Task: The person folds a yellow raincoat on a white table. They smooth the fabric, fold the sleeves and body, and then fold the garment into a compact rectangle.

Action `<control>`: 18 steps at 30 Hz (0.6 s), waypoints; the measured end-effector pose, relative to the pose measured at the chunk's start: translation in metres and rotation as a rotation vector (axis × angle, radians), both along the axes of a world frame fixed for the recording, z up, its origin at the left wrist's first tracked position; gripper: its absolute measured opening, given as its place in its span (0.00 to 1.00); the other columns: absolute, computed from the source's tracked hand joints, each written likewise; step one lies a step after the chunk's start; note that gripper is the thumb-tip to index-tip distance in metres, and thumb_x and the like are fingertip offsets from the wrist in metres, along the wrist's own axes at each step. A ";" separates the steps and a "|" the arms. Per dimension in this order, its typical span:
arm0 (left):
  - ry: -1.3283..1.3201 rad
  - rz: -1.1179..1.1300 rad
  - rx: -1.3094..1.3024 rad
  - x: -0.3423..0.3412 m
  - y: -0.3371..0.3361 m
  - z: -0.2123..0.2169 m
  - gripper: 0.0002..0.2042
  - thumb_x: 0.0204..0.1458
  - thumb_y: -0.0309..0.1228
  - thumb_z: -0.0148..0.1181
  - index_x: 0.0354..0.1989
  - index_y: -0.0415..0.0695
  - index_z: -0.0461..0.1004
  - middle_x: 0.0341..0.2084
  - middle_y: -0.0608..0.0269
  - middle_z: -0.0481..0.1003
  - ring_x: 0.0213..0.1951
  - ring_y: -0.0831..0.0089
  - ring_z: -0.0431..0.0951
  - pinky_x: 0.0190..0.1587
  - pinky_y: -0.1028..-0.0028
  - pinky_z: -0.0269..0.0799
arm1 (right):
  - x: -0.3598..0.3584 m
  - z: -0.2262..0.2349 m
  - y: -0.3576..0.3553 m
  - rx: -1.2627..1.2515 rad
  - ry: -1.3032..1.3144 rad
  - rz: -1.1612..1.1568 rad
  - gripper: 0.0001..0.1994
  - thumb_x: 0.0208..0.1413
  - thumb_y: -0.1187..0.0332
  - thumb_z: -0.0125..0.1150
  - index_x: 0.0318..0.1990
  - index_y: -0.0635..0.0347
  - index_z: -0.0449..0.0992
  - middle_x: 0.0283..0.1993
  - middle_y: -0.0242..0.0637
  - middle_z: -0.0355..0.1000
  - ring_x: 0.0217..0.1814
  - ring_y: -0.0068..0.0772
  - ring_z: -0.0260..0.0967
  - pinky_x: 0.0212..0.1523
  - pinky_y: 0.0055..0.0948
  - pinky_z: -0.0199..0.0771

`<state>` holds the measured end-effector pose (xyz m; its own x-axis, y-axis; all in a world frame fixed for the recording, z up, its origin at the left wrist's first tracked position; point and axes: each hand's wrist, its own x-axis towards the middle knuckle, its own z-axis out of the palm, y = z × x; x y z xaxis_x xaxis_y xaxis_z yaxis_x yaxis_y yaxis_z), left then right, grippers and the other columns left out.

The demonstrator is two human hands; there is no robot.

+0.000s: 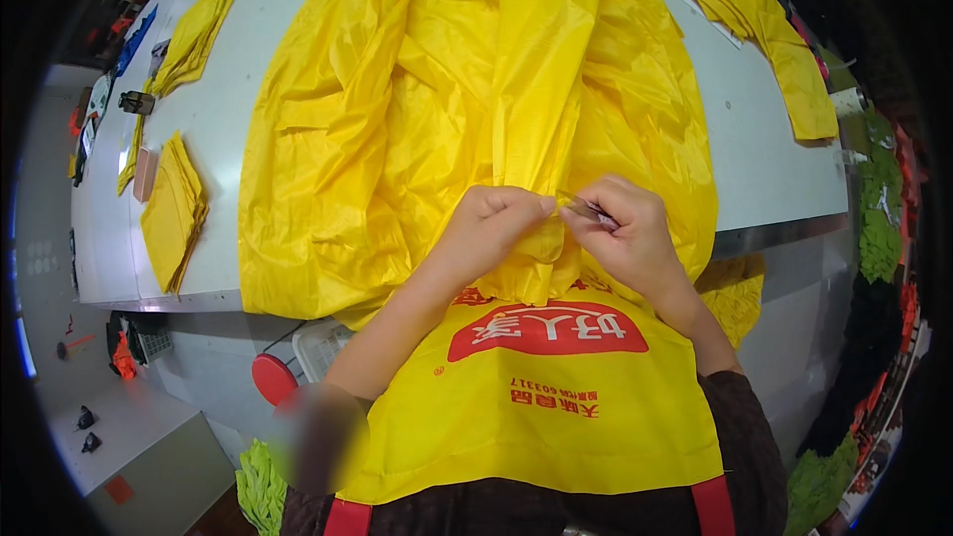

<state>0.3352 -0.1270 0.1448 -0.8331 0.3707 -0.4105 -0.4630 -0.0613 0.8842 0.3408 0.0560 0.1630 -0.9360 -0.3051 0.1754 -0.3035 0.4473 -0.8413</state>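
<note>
A large yellow garment of thin, shiny fabric lies spread and wrinkled on the white table, its near edge hanging toward me. My left hand is closed, pinching the garment's fabric between thumb and forefinger near the lower end of a long central strip. Just beside it, my right hand is curled around a small dark metal tool, which looks like thread snips. Its fingertips are close to the pinched fabric, almost meeting my left thumb. Most of the tool is hidden in my palm.
Folded yellow pieces lie on the left of the white table, near a small pinkish block. More folded yellow cloth lies at the far right. A yellow apron covers my front. Below the table are a red round pad and a white basket.
</note>
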 end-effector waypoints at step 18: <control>-0.235 0.008 0.268 -0.006 -0.009 0.003 0.10 0.52 0.31 0.51 0.28 0.37 0.74 0.22 0.63 0.75 0.22 0.79 0.74 0.26 0.79 0.70 | 0.001 0.000 0.032 0.222 0.150 0.178 0.12 0.46 0.67 0.62 0.36 0.61 0.70 0.25 0.40 0.66 0.23 0.39 0.66 0.22 0.30 0.65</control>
<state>0.3290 -0.1363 0.1475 -0.7304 0.4853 -0.4807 -0.6508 -0.2808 0.7054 0.3421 0.0878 0.1626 -0.8332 -0.5084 0.2177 -0.5066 0.5439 -0.6690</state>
